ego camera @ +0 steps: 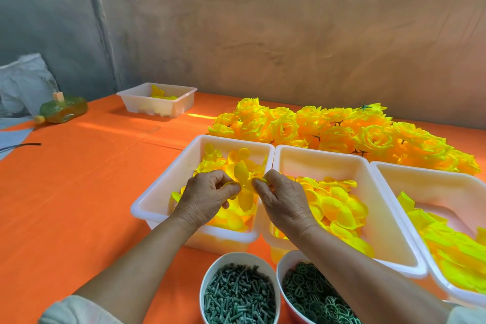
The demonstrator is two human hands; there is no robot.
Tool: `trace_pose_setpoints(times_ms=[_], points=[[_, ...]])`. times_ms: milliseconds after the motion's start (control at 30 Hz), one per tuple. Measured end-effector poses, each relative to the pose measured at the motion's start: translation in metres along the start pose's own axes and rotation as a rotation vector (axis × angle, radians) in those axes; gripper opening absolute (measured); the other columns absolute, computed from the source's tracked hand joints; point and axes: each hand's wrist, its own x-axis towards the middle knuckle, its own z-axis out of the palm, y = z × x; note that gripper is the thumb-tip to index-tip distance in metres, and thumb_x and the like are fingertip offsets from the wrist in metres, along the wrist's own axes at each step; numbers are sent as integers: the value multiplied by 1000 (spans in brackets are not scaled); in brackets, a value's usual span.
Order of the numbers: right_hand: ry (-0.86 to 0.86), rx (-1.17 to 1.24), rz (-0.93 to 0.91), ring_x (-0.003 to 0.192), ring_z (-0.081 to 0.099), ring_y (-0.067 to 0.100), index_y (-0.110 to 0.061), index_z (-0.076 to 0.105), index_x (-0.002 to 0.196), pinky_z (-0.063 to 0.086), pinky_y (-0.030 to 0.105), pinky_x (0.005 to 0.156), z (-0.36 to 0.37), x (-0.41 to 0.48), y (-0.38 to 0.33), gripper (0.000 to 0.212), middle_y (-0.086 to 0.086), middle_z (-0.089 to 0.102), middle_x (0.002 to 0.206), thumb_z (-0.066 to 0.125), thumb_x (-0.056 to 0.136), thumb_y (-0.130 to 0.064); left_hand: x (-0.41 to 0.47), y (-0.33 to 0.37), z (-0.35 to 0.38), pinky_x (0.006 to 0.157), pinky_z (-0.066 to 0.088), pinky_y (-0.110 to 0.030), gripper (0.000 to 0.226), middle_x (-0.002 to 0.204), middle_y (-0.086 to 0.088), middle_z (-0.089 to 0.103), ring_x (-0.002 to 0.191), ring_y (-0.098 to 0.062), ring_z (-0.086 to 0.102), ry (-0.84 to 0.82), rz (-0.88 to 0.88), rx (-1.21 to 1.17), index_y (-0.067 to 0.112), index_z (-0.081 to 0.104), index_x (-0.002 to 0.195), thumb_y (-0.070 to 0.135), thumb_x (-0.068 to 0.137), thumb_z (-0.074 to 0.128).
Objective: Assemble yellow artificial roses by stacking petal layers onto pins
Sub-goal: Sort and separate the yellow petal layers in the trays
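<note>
two hands work over the near-left tray (163, 173). left hand (207, 193) and right hand (281, 200) both have their fingers curled, each pinching one side of a single yellow petal layer (243, 187). the layer is held just above the near-left tray's loose petals (236, 221), roughly over its middle. fingertips of the two hands nearly meet, and the layer's lobes stick out above and below them. cannot tell if a pin sits in the layer; fingers hide its centre.

touching the near-left tray on its right: middle tray (315, 151), rounder yellow petals (339, 208) heaped inside. right of that again: third tray (420, 171) holding larger pointed yellow pieces (452, 252), cut off by the frame edge. behind the near-left tray and off to its right, on the cloth: heap of finished yellow roses (342, 134), a few showing dark green calyxes.

in front of the near-left tray, nearest the person: white cup (236, 256) full of grey-green pins (238, 294), and just right of it a second cup (282, 268) of green rings (313, 293).

well behind the near-left tray, to its left: fourth tray (157, 108) with a few yellow pieces. far left of the near-left tray: green bottle (64, 109) lying on its side, white sack (23, 81) behind it. orange cloth (79, 192) covers the table.
</note>
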Motion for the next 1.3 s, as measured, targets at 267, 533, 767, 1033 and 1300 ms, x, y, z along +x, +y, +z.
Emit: trace_pose_setpoints(times_ms=[267, 533, 767, 1033, 1300], points=[[-2, -4, -19, 72, 47, 31, -22, 36, 64, 37, 43, 64, -1, 0, 0, 41, 3, 44, 64, 50, 98, -41, 3, -1, -1, 48, 41, -15, 24, 55, 9, 66, 43, -4, 53, -44, -8, -29, 18, 60, 65, 22, 83, 74], [22, 37, -11, 77, 53, 30, -17, 57, 77, 41, 40, 68, 1, 2, 4, 30, 4, 57, 71, 54, 96, -40, 3, -2, -2, 52, 42, -20, 28, 54, 7, 55, 51, -5, 49, -43, 28, -32, 19, 57, 65, 27, 80, 78], [9, 24, -5, 62, 36, 24, -21, 32, 57, 29, 40, 57, -2, 2, 5, 51, -4, 33, 52, 58, 90, -51, 3, -1, -2, 74, 55, -26, 55, 89, 8, 62, 76, -4, 61, -61, 75, -111, 44, 55, 101, 61, 53, 75], [-54, 82, -40, 60, 37, 21, -22, 35, 55, 30, 40, 56, -1, 0, 2, 50, -2, 36, 53, 58, 91, -49, 1, 1, -1, 74, 46, -22, 27, 83, 7, 59, 79, -9, 58, -105, 91, -113, 45, 73, 75, 18, 77, 80], [-44, 157, -37, 71, 62, 18, -20, 69, 75, 47, 34, 67, -2, -4, -3, 35, -9, 65, 66, 48, 99, -33, 1, 8, -4, 60, 45, -8, 3, 84, -2, 71, 73, -9, 57, 78, -16, -238, 20, 75, 83, 17, 84, 74]])
